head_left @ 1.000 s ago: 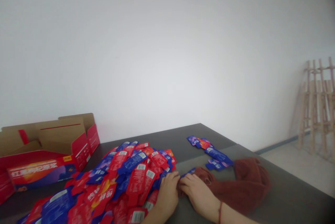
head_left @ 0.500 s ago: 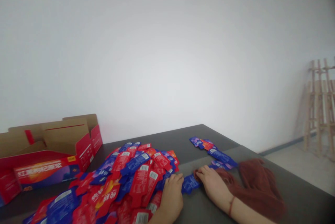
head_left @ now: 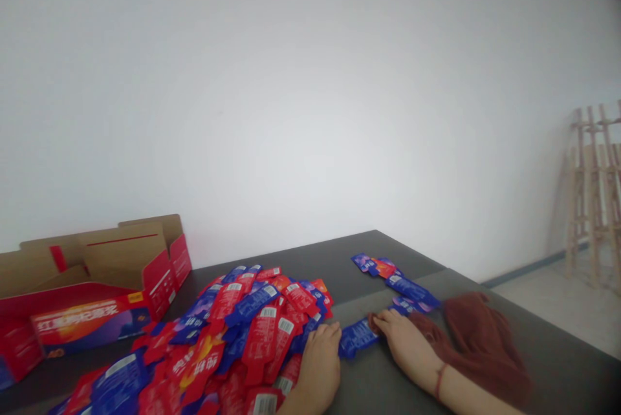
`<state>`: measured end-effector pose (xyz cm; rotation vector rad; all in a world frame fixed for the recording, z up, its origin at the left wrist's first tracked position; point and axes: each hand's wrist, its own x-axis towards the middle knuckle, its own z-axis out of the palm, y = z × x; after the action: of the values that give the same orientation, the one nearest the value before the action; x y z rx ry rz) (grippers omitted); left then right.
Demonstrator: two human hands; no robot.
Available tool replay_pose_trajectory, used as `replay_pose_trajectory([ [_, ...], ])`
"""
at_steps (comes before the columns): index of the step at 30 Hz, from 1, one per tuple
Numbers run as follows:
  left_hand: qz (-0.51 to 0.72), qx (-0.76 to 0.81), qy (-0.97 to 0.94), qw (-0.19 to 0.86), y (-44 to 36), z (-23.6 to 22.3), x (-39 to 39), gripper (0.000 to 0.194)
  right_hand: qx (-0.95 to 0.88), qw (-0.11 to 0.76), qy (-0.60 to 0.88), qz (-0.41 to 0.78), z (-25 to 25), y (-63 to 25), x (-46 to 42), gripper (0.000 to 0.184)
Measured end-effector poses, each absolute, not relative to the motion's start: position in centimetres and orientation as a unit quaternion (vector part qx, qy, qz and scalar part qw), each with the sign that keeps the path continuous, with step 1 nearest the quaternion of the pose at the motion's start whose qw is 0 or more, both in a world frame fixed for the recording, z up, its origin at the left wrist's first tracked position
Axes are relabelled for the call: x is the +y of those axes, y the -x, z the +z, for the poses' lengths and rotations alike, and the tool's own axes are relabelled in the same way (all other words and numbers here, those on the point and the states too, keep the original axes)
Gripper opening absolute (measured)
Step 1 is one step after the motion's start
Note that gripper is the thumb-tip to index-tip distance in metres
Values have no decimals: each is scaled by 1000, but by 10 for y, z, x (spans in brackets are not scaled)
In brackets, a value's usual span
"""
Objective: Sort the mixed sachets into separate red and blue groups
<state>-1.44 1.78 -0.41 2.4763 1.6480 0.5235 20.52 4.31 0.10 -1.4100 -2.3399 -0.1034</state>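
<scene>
My left hand [head_left: 317, 366] is at the right edge of a heap of red and blue sachets [head_left: 262, 337], its fingers curled together against the left end of a blue sachet [head_left: 358, 337]. That sachet lies on the dark table between my two hands. My right hand [head_left: 405, 344] is closed on one end of a brown cloth [head_left: 485, 350], with the bunched tip at the sachet's right end. The rest of the cloth trails across the table under and beyond my right wrist. Exact fingertip contact of the left hand is partly hidden.
An open red cardboard box [head_left: 92, 318] with a printed front stands at the left. Several sachets [head_left: 407, 289] lie in a loose row beyond my right hand. A white wall [head_left: 310, 111] rises behind the table [head_left: 334, 260]; wooden racks [head_left: 592, 202] stand on the floor at right.
My right hand has slid slightly to the right with the cloth tip, uncovering more of the blue sachet. My left hand has stayed nearly in place.
</scene>
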Motion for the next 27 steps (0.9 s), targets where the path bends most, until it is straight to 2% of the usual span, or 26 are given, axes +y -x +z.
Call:
replay_pose_trajectory([
  [7,172,546,-819,52,11,-2,18,55,-862,211,449,-102,-23,-165,27,31],
  [12,168,549,-817,52,10,3,15,51,-885,190,415,-96,-21,-136,30,22],
  [20,169,540,-823,58,14,-2,18,56,-847,160,505,-52,7,-192,41,27],
  [24,172,536,-825,55,14,3,13,51,-856,154,492,-47,-4,-210,12,31],
  [27,168,558,-811,46,10,8,9,43,-862,151,485,-11,4,-224,-5,23],
])
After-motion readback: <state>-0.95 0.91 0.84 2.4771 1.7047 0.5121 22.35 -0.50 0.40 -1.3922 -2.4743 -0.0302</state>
